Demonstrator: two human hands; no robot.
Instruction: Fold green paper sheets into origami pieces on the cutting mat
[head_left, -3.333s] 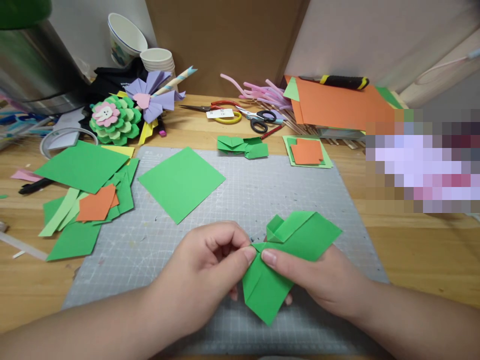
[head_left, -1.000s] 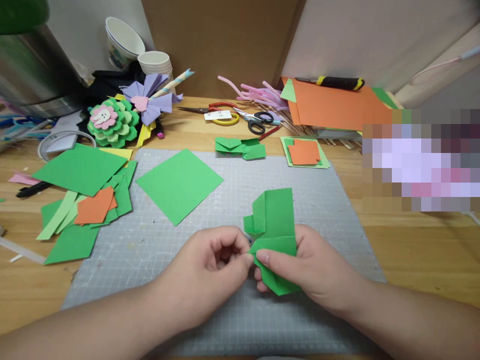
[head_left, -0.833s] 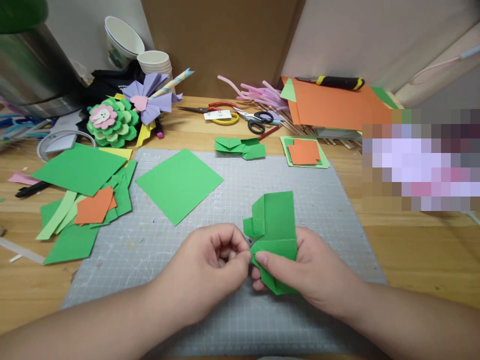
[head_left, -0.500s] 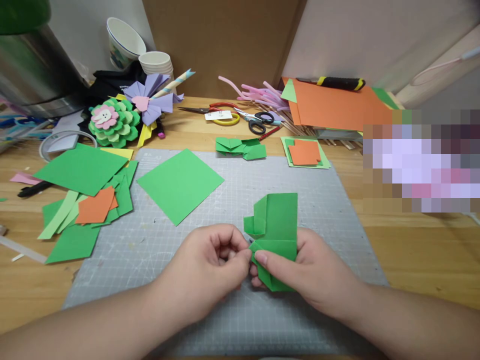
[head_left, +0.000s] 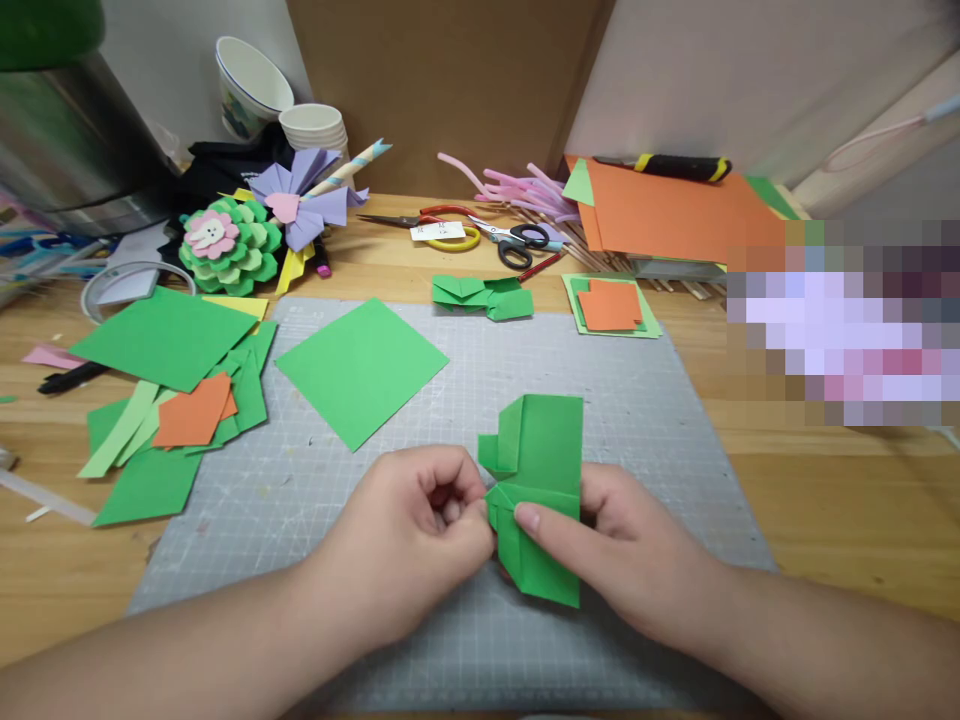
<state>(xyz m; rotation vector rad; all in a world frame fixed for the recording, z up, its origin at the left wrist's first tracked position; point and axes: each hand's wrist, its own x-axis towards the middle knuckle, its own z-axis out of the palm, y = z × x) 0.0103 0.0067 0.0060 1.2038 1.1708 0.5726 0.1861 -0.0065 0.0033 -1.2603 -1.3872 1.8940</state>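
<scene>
A partly folded sheet of green paper (head_left: 546, 450) is held up over the grey cutting mat (head_left: 360, 620). My right hand (head_left: 637, 545) grips it from the right, thumb on the front face and the other fingers behind it, mostly hidden. At its left edge, my left hand (head_left: 435, 520) pinches a small folded flap between thumb and curled fingers. A flat green square (head_left: 364, 372) lies on the mat to the left. Beyond my hands, folded green paper pieces (head_left: 482, 296) rest at the mat's far edge.
Loose green and orange paper scraps (head_left: 191, 410) lie left. Scissors (head_left: 514, 240) and a small pile of paper squares (head_left: 611, 305) sit at the back. A cutter (head_left: 682, 167) rests on orange sheets (head_left: 667, 220). Paper flowers (head_left: 229, 245) stand near cups (head_left: 313, 125).
The folded green paper has shifted slightly left and down and turned a little, so more of its lower part shows. Both hands keep hold of it.
</scene>
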